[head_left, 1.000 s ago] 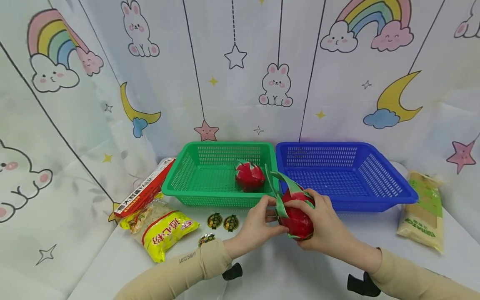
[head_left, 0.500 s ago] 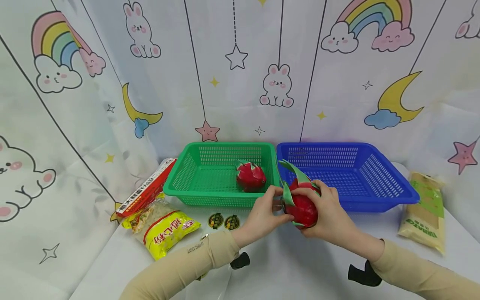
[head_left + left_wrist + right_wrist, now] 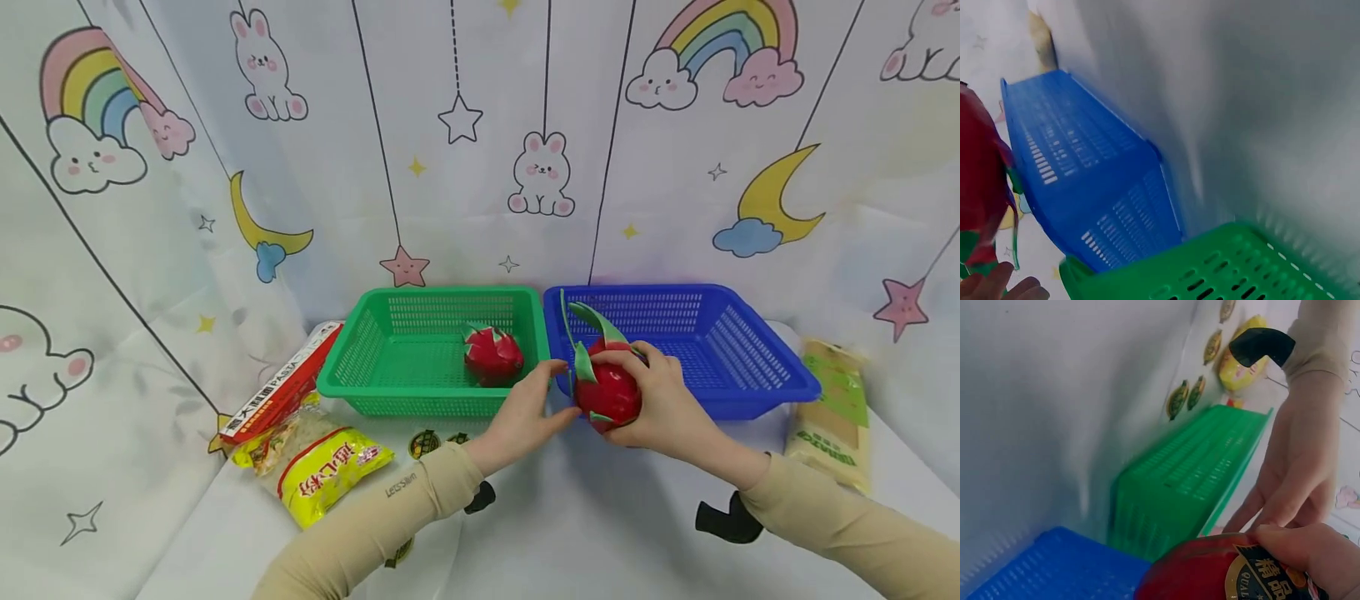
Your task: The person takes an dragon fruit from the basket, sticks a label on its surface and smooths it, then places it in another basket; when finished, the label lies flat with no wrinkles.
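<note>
Fingers of the left hand (image 3: pixel 521 418), at lower middle of the head view, are parted, holding nothing; whether they touch the red dragon fruit (image 3: pixel 611 393) just to their right is unclear. Curled round that fruit, the right hand (image 3: pixel 663 408) partly hides it and the blue basket (image 3: pixel 783 395) behind; the left wrist view's left edge crops the fruit.

The right fingers (image 3: pixel 654 360) hold a glossy red, green-leaved dragon fruit (image 3: pixel 611 397).

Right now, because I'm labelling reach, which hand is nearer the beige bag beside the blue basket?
Right: the right hand grips a dragon fruit to the left of the beige bag. The left hand is farther left, on the fruit's other side.
</note>
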A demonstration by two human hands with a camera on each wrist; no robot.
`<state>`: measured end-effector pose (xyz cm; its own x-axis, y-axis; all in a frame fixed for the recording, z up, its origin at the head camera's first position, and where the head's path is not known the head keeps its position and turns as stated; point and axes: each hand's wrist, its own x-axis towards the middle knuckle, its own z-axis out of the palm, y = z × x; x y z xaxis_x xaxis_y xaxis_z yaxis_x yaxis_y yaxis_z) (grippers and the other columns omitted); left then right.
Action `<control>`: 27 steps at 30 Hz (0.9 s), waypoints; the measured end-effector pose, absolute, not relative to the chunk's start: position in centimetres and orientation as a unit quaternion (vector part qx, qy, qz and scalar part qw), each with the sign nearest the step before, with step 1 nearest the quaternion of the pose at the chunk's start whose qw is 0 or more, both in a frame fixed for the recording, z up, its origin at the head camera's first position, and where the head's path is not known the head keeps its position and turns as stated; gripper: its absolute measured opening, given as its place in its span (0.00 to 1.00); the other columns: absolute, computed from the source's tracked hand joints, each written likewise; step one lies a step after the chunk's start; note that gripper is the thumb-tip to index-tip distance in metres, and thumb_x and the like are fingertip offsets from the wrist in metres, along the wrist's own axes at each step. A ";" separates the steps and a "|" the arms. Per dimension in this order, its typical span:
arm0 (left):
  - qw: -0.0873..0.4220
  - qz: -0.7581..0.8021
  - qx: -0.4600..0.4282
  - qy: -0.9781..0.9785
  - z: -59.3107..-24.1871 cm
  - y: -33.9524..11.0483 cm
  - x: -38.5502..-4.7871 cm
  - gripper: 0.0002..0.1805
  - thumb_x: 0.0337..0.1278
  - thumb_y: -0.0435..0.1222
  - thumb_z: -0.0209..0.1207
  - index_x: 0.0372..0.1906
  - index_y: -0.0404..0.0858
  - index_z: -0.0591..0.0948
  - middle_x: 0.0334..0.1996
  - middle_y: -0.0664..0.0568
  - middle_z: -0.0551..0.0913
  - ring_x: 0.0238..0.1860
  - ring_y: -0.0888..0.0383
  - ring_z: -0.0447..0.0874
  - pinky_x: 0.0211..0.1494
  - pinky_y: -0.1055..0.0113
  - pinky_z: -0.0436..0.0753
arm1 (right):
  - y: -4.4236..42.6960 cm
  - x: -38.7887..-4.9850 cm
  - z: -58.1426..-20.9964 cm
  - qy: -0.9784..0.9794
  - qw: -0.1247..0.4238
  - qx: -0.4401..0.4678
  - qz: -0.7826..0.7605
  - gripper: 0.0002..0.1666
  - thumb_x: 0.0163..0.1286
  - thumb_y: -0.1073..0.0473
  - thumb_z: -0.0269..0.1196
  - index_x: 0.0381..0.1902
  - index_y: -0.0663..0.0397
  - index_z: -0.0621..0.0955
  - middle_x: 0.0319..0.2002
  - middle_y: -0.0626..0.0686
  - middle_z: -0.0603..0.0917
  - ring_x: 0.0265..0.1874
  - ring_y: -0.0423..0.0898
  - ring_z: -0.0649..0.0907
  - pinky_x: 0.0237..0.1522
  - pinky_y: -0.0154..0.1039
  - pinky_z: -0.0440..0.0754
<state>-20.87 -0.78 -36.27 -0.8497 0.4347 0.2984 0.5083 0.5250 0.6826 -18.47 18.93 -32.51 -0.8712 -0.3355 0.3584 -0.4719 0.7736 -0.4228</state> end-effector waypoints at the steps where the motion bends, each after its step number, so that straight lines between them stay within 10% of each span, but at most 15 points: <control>1: 0.047 -0.391 -0.272 -0.878 -36.3 -0.7 -21.0 0.31 0.57 0.41 0.60 0.63 0.37 0.63 0.60 0.47 0.72 0.62 0.54 0.70 0.60 0.65 0.73 | 19.0 -18.5 -32.4 -0.934 0.131 0.213 0.257 0.51 0.29 0.64 0.78 0.56 0.48 0.70 0.58 0.70 0.62 0.53 0.69 0.62 0.35 0.60 0.80; 14: 0.152 -0.026 -0.424 -0.892 -38.3 0.6 -21.6 0.27 0.59 0.50 0.56 0.59 0.40 0.71 0.57 0.51 0.75 0.64 0.47 0.66 0.68 0.54 0.63 | 20.7 -20.2 -31.2 -0.938 0.122 0.183 0.269 0.51 0.33 0.62 0.77 0.59 0.52 0.68 0.55 0.71 0.65 0.50 0.70 0.63 0.34 0.60 0.80; 27: 0.225 0.027 -0.401 -0.888 -38.6 1.8 -23.7 0.18 0.60 0.47 0.56 0.52 0.44 0.77 0.46 0.56 0.79 0.50 0.61 0.75 0.58 0.72 0.72 | 21.1 -21.2 -30.6 -0.939 0.103 0.171 0.279 0.51 0.35 0.60 0.77 0.60 0.53 0.67 0.56 0.73 0.63 0.52 0.72 0.61 0.35 0.61 0.79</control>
<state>-23.67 1.80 -38.61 -0.5772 0.7242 0.3773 0.6997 0.6768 -0.2287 -21.19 21.12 -30.63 -0.9202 -0.2638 0.2893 -0.3791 0.7852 -0.4897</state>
